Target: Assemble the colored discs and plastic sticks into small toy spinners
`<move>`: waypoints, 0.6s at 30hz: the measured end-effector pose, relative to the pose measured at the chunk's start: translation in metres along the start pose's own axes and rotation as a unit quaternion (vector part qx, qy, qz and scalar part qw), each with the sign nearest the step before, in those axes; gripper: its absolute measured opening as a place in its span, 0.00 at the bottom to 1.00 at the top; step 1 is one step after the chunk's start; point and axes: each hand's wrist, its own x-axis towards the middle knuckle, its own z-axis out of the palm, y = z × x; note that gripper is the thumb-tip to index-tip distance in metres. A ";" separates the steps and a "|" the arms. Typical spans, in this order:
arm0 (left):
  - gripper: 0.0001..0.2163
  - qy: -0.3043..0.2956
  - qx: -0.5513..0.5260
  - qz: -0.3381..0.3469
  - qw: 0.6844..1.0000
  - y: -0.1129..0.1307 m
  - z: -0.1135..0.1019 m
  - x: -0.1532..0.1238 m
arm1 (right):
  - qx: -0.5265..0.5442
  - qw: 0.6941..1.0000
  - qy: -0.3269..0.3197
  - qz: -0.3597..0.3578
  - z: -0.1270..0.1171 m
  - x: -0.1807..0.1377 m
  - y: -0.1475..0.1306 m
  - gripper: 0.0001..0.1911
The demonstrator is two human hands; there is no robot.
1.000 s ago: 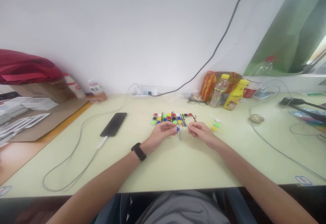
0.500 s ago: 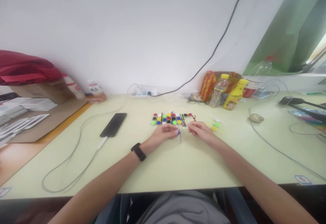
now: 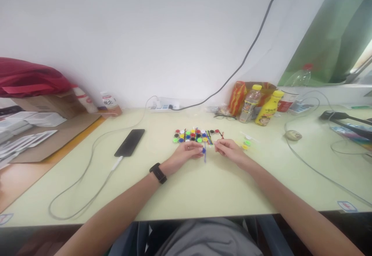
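Blue plastic piece (image 3: 204, 151), small and slightly blurred, sits pinched between the thumb and fingertips of the person's left hand (image 3: 184, 152), above the middle of a pale green desk (image 3: 174, 194). A thin bluish strip (image 3: 205, 159) shows at the piece, pointing down toward the desk's front edge; whether the two are joined cannot be told. The right hand (image 3: 229, 149) is just beside it, apart from the piece, with thumb and fingers drawn together; whether anything tiny is between them cannot be told.

Just beyond the hands lie rows of small round discs (image 3: 192, 135) in red, yellow, blue, green, black and white, with narrow coloured sticks (image 3: 209, 137) among them. Near the right hand, on its outer side, are a few more discs, including a yellow one (image 3: 245, 147).

A black watch (image 3: 158, 173) circles the left wrist. To the left, a dark-screened smartphone (image 3: 130, 142) lies plugged into a white cable (image 3: 116, 163). Toward the wall on the right, folded eyeglasses (image 3: 225, 117) rest near a clear bottle (image 3: 248, 106) and a yellow bottle (image 3: 267, 111), both yellow-capped. Farther right is a computer mouse (image 3: 293, 135).
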 end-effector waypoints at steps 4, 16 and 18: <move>0.20 0.004 -0.012 -0.009 1.000 0.001 0.000 0.000 | -0.028 0.999 0.007 -0.017 0.000 0.000 0.000 0.29; 0.18 -0.003 -0.016 -0.005 1.000 0.004 0.002 -0.001 | -0.060 0.997 0.008 -0.043 0.001 -0.001 -0.003 0.28; 0.17 -0.004 -0.026 -0.012 1.000 0.005 0.001 -0.001 | -0.061 0.997 0.013 -0.040 0.001 -0.001 -0.003 0.28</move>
